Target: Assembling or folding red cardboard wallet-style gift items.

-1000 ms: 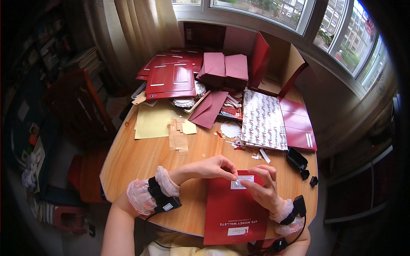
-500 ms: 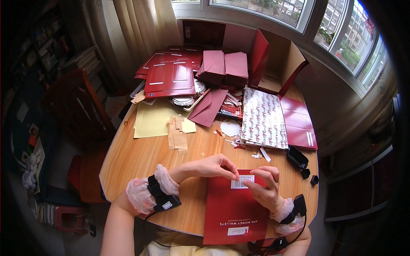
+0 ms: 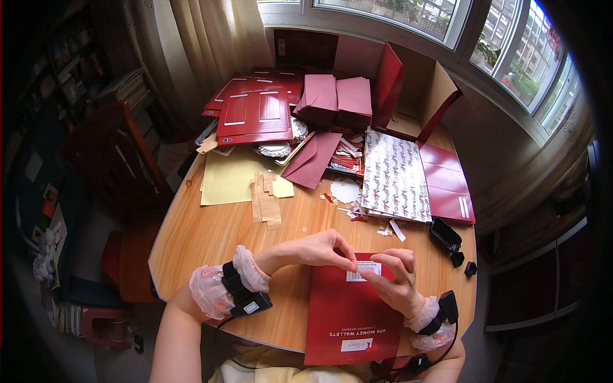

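A flat red cardboard sleeve point(image 3: 341, 313) lies at the table's near edge, its light print upside down to me. Near its far end is a white barcode label point(image 3: 355, 276). My left hand point(image 3: 324, 249) reaches in from the left, thumb and forefinger pinched together at the label's far left corner; anything between them is too small to make out. On the other side, my right hand point(image 3: 394, 281) hovers with fingers curved and a gap between thumb and forefinger. Its thumb tip lies over the label, and I cannot tell whether it touches.
Behind stand pink envelope stacks point(image 3: 353, 97), red printed sheets point(image 3: 258, 115) and an open red box point(image 3: 415, 96). Patterned card point(image 3: 396, 179), yellow paper point(image 3: 230, 182), brown tape strips point(image 3: 265, 201) and paper scraps point(image 3: 389, 230) lie nearer. A black case point(image 3: 445, 236) sits at right.
Both hands keep nearly the same place over the label. The right fingers have shifted very slightly left and curled a little.
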Demonstrator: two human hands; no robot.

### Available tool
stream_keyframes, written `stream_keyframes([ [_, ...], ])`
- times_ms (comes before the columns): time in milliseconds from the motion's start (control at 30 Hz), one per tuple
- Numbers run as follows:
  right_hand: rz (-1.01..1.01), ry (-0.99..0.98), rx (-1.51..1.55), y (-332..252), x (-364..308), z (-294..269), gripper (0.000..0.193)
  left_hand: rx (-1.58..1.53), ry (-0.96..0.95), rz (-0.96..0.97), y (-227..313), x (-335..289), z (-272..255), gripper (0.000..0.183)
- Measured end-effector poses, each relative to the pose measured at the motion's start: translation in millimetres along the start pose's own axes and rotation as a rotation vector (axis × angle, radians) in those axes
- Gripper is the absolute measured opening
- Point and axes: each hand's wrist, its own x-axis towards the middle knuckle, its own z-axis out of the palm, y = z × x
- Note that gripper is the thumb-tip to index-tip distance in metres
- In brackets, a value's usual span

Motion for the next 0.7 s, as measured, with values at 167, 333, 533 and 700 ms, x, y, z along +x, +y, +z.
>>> stream_keyframes([
  [167,-0.002,-0.009,-0.005,0.9,-1.8,2.5,0.035,-0.001,0.016,0.033,-2.2,-0.4,0.0,0.024],
  [333,0.002,-0.004,-0.013,0.3,-3.2,1.4,0.035,0.026,-0.008,-0.012,1.5,-1.5,1.1,0.021],
  [533,-0.025,-0.002,-0.051,0.9,-4.8,3.0,0.032,0.043,0.027,0.079,-2.2,-2.2,2.7,0.025],
  [700,-0.063,0.007,-0.093,1.2,-8.7,5.5,0.03,0.055,0.042,0.072,-3.1,-1.2,3.3,0.023],
])
